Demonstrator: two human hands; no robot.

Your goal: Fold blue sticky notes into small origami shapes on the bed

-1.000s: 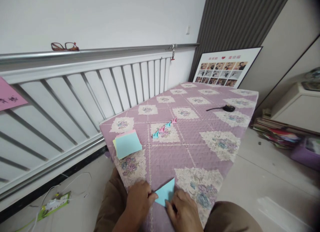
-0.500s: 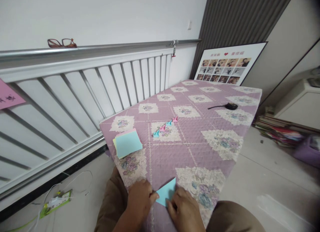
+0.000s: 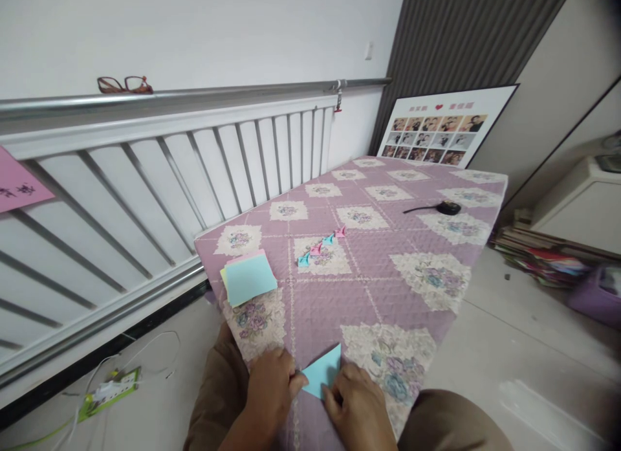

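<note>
A folded piece of light blue paper (image 3: 323,372) lies on the tablecloth at the near end of the table, between my two hands. My left hand (image 3: 272,387) has its fingers curled, with the thumb and forefinger pinching the paper's left corner. On the other side, my right hand (image 3: 358,399) is closed over the right edge, its thumb pressed on the lower part of the paper. Farther up the cloth stand small folded paper figures in a slanting row, blue (image 3: 303,261) and pink (image 3: 316,249) by turns. A stack of coloured paper sheets (image 3: 250,279), light blue on top, lies to the left.
A purple floral tablecloth (image 3: 334,296) covers the table. Toward its right far side lies a black round object with a cord (image 3: 448,208). A white radiator (image 3: 194,173) runs along the left, with glasses (image 3: 125,85) on the pipe above. A power strip (image 3: 109,393) sits on the floor.
Both hands keep their hold on the blue paper with hardly any movement. The view has shifted very slightly.
</note>
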